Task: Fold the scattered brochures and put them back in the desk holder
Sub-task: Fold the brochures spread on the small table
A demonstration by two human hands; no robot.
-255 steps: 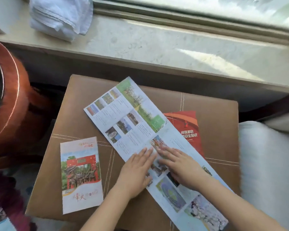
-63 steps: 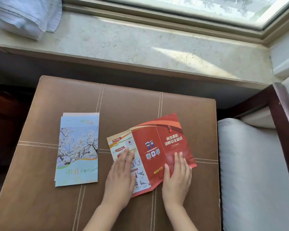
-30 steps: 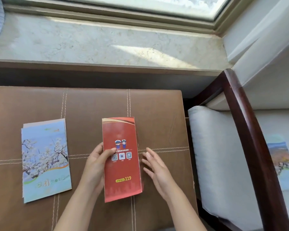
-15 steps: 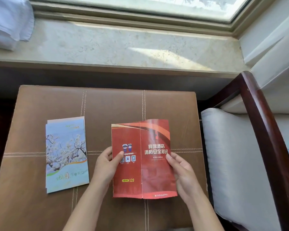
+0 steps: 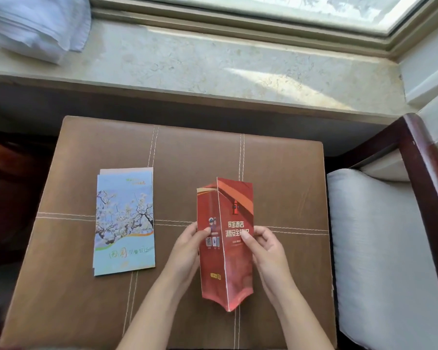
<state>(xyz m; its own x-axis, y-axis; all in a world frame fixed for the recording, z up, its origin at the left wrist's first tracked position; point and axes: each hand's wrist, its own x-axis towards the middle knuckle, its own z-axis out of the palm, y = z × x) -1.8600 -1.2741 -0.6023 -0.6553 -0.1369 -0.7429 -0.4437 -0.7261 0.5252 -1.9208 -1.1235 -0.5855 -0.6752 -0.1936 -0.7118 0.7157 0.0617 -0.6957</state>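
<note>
A red brochure [image 5: 228,261] is lifted above the brown leather stool [image 5: 187,157], bent along a vertical crease with the ridge facing me. My left hand [image 5: 187,246] pinches its left panel and my right hand [image 5: 266,246] pinches its right panel. To the left, a folded blue brochure with white blossoms [image 5: 124,223] lies flat on the stool on top of another folded one, whose edge shows above it. No desk holder is in view.
A marble window sill [image 5: 213,64] runs behind the stool, with folded white towels [image 5: 36,24] at its left end. A chair with a dark wooden arm [image 5: 424,168] and a white cushion [image 5: 379,248] stands to the right.
Half a second ago the red brochure was spread flat as two panels; both hands have now lifted it and bent the panels back along the crease. The blue brochure has not moved.
</note>
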